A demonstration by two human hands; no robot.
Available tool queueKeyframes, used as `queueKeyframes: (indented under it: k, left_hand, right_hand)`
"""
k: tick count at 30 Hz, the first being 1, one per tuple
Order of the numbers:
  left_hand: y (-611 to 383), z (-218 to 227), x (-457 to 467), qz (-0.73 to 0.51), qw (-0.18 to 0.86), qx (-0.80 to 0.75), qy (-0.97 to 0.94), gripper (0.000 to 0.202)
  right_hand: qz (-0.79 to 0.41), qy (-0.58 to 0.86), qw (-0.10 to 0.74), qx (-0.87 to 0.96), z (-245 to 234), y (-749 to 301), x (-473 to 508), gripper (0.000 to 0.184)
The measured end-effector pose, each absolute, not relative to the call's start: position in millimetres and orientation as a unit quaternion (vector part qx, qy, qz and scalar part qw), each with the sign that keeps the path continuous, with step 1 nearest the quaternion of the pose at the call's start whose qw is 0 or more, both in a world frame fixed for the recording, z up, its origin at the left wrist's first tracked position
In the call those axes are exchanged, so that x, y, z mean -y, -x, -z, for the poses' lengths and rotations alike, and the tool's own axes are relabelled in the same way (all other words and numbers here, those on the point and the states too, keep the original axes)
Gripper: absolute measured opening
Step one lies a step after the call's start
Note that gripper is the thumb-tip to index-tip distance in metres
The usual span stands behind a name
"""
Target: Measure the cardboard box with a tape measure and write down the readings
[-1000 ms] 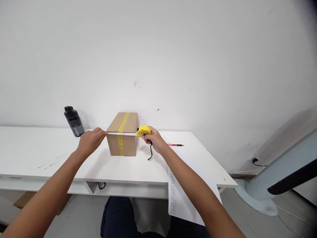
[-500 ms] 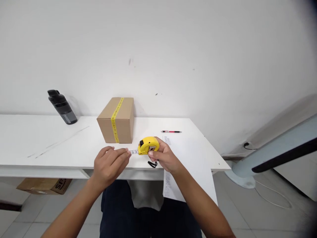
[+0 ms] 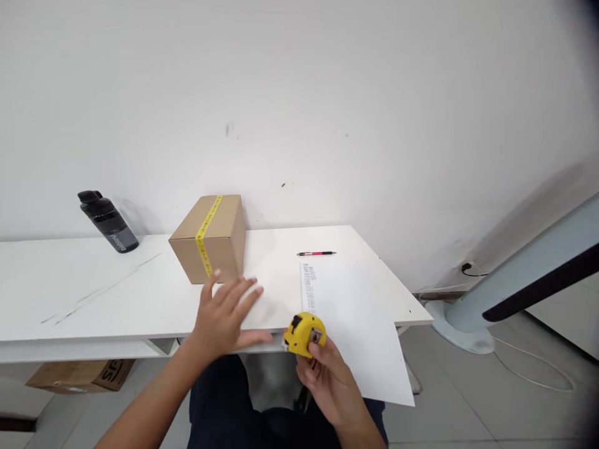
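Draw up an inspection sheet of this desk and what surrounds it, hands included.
Surface: white desk, dark streaks left of the cardboard box.
Work items: cardboard box, closed, yellow-taped; yellow tape measure.
Clutter: black bottle; pen beyond the paper, which overhangs the front edge.
Hands: right hand holds the yellow tape measure; left hand open, holding nothing.
Cables: black plug at the wall; pale cord on the floor.
Surroundings: pale column at right; carton below the desk, left.

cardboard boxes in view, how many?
2: the taped box on the white desk, and the lower box beneath it at left, partly covered. More may be hidden.
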State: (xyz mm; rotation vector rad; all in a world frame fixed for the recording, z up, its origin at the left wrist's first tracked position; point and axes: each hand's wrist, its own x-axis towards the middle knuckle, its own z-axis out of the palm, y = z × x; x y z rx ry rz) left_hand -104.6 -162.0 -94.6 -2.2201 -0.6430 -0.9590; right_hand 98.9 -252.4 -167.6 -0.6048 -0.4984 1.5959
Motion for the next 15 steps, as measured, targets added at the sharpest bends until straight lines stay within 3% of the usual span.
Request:
queueKeyframes:
  k: [3,7,10,15]
  left_hand:
    - [98,68,119,0.302,0.301,0.445,0.788,0.061]
    - [90,36,64,0.195,0.188,0.677,0.684,0.088]
    - [94,22,50,0.127,0.136,0.717,0.672,0.078]
    - [129,10,74,0.086,0.115,0.64,0.754,0.061]
  right_hand:
    - [-0.732,0.224,0.628,0.139,168,-101,265,0.029]
    - [-0.742,0.221,0.622,0.117,171,-105,275,0.031]
    - [-0.737,0.233,0.62,0.136,176,-112,283,0.033]
    - [-0.707,0.251,0.648,0.13,182,-127,288,0.035]
